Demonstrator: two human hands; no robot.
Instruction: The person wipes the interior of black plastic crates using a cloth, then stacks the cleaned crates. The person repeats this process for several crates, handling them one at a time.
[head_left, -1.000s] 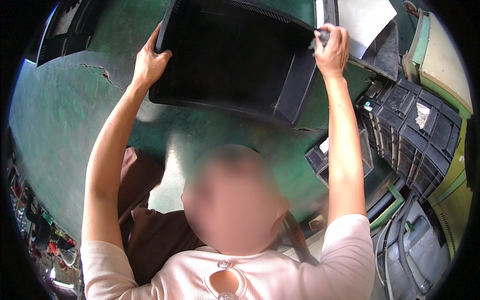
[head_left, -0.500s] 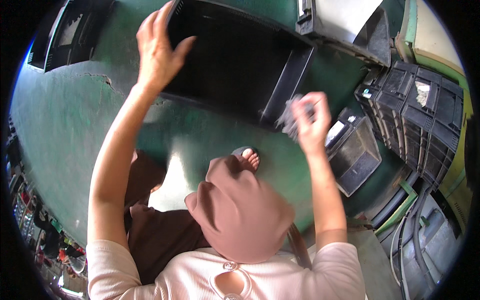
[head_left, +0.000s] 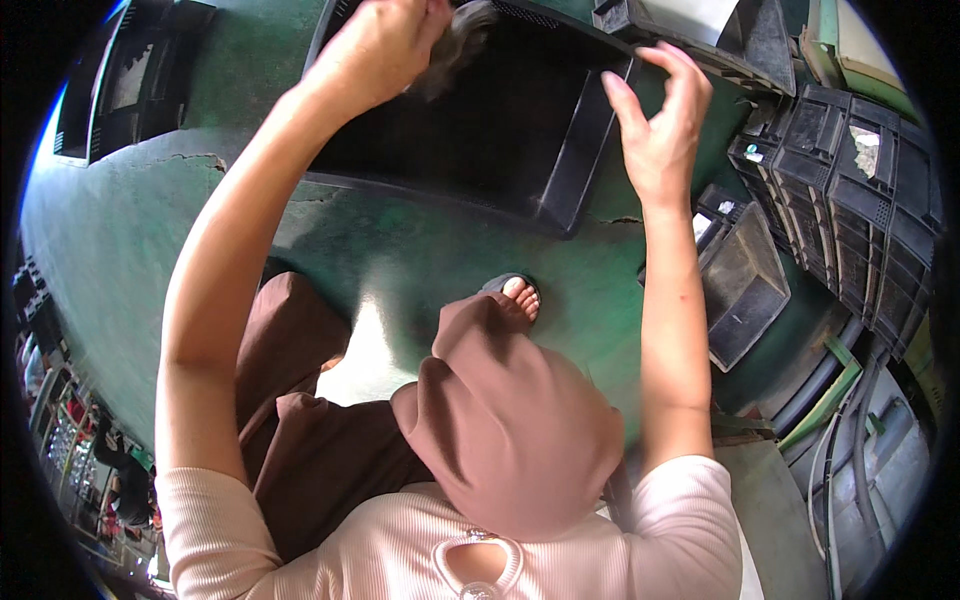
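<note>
A large black plastic casing [head_left: 585, 150], hollow like a tray, lies on the green floor in front of me. My left hand [head_left: 375, 45] is raised over its far left part and is closed on a crumpled grey cloth [head_left: 462, 42]. My right hand [head_left: 660, 130] hovers by the casing's right wall with its fingers spread and nothing in it. Whether it touches the wall I cannot tell.
Stacked black crates [head_left: 860, 200] stand at the right, with a smaller black casing [head_left: 745, 280] beside them. Another dark casing [head_left: 110, 80] lies at the upper left. My sandalled foot [head_left: 515, 295] rests on the cracked green floor [head_left: 120, 230]. Cables [head_left: 850, 470] run at the lower right.
A second ago both hands gripped the casing's sides. The right hand then held the grey cloth; now the left hand holds it over the casing and the right hand is empty.
</note>
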